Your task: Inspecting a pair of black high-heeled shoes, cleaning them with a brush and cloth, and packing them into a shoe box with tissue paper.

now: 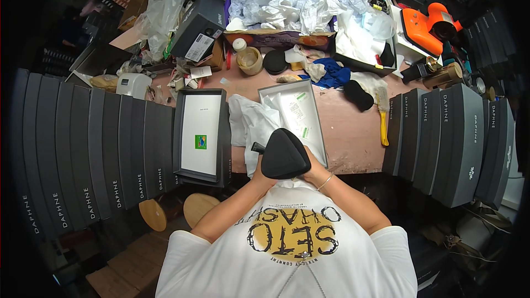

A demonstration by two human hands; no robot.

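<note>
Both my hands hold a black pointed shoe point(284, 155) close to my chest, at the near edge of the pink table point(353, 132). My left hand point(257, 174) grips its left side below the short heel. My right hand point(314, 170), with a thin bracelet at the wrist, holds its right side. Just beyond the shoe lies an open grey shoe box point(285, 84) lined with white tissue paper point(251, 121) that spills over its left side. An upturned box lid point(223, 132) with a white inside and a small green sticker lies to the left.
Rows of dark grey boxes point(83, 149) stand on edge at left and at right point(452, 138). A yellow-handled brush point(382, 118), black pads, a blue cloth point(331, 74), an orange tool point(428, 25) and a bin of crumpled white paper point(287, 3) crowd the back. Wooden stools point(199, 207) stand below.
</note>
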